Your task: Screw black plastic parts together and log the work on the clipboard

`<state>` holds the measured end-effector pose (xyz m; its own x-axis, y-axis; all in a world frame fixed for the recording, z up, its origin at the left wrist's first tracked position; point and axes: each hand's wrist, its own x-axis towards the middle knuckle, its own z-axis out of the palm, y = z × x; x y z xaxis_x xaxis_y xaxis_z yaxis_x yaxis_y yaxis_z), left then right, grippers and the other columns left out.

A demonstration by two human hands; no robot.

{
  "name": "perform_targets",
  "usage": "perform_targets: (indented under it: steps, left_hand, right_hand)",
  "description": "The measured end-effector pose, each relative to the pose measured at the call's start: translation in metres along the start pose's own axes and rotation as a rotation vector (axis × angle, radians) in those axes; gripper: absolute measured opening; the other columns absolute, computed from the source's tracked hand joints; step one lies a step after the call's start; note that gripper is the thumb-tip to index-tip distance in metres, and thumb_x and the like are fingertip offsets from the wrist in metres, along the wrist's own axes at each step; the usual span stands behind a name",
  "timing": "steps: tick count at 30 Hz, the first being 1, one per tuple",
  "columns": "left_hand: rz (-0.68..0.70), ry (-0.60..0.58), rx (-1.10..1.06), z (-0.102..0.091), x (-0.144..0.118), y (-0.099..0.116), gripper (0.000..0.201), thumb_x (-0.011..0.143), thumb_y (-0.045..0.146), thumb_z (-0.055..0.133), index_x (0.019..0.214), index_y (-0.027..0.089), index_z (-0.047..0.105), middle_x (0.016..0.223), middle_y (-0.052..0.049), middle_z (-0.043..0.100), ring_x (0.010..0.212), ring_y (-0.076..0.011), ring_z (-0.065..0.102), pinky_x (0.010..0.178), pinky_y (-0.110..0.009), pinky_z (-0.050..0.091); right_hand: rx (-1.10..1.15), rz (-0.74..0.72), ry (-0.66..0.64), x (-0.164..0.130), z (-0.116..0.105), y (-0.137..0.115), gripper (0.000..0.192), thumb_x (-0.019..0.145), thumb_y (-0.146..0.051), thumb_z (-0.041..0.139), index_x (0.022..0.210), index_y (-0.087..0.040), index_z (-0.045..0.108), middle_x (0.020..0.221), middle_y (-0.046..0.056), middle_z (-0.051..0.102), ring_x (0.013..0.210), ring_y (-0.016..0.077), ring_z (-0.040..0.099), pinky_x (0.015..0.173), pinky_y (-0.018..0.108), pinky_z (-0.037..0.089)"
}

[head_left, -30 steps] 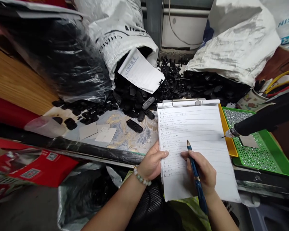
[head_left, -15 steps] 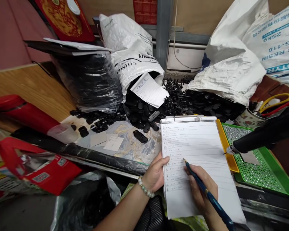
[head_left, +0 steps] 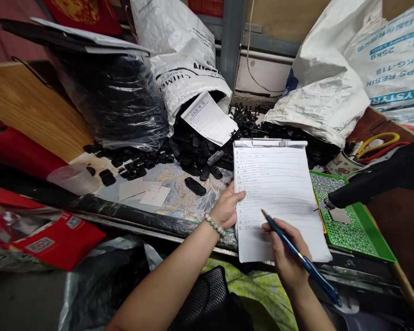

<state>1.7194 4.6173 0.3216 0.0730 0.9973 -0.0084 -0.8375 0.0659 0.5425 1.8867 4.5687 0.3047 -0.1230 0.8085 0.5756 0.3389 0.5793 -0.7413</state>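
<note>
My left hand [head_left: 227, 207], with a beaded bracelet [head_left: 214, 225] at its wrist, grips the left edge of a clipboard [head_left: 269, 143]. Its thumb lies on top of the sheets, and the other fingers are hidden underneath. White paper [head_left: 290, 193] with handwritten lines is held under the clip at the top. In my right hand [head_left: 290, 248] is a blue pen [head_left: 298, 255], pinched between thumb and fingers. The pen's tip points at the middle of the page; whether it touches the paper I cannot tell.
Black plastic parts [head_left: 196, 161] are heaped behind the clipboard, spilling from a white sack [head_left: 193, 78]. A green perforated tray [head_left: 365, 234] lies to the right under a black tool [head_left: 376, 179]. A wrapped black stack [head_left: 113, 96] stands left, beyond a clear cup [head_left: 72, 178].
The clipboard has shifted up in view, away from me, with my left hand on it. My right hand and the pen remain over the page. The view has also moved slightly.
</note>
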Motion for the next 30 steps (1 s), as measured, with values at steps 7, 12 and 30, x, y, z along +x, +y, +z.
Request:
perform_targets:
  steps: [7, 12, 30]
  left_hand:
    - [-0.028, -0.008, -0.066, -0.007, 0.010, 0.001, 0.045, 0.078, 0.006, 0.051, 0.122, 0.015, 0.054, 0.110, -0.009, 0.067, 0.110, -0.0252, 0.058, 0.103, -0.045, 0.036]
    - [-0.118, -0.027, -0.173, -0.004, 0.008, 0.004, 0.040, 0.089, 0.027, 0.041, 0.125, 0.013, 0.052, 0.114, -0.012, 0.065, 0.111, -0.0284, 0.057, 0.101, -0.046, 0.037]
    - [-0.091, -0.014, -0.188, 0.001, 0.004, 0.005, 0.054, 0.093, 0.050, 0.025, 0.123, 0.016, 0.054, 0.112, -0.011, 0.065, 0.109, -0.0274, 0.058, 0.099, -0.045, 0.038]
  right_hand:
    - [0.033, -0.127, -0.089, -0.003, 0.013, 0.010, 0.027, 0.083, -0.014, 0.051, 0.109, -0.020, 0.055, 0.086, 0.004, 0.065, 0.076, 0.0148, 0.065, 0.068, 0.028, 0.055]
    - [0.036, -0.155, -0.098, -0.005, 0.013, 0.010, 0.031, 0.083, -0.013, 0.048, 0.113, -0.019, 0.053, 0.087, 0.006, 0.066, 0.079, 0.0160, 0.065, 0.069, 0.029, 0.055]
    - [0.012, -0.198, -0.130, -0.009, 0.015, 0.017, 0.034, 0.081, -0.010, 0.048, 0.114, -0.018, 0.051, 0.092, 0.007, 0.064, 0.083, 0.0156, 0.063, 0.072, 0.030, 0.055]
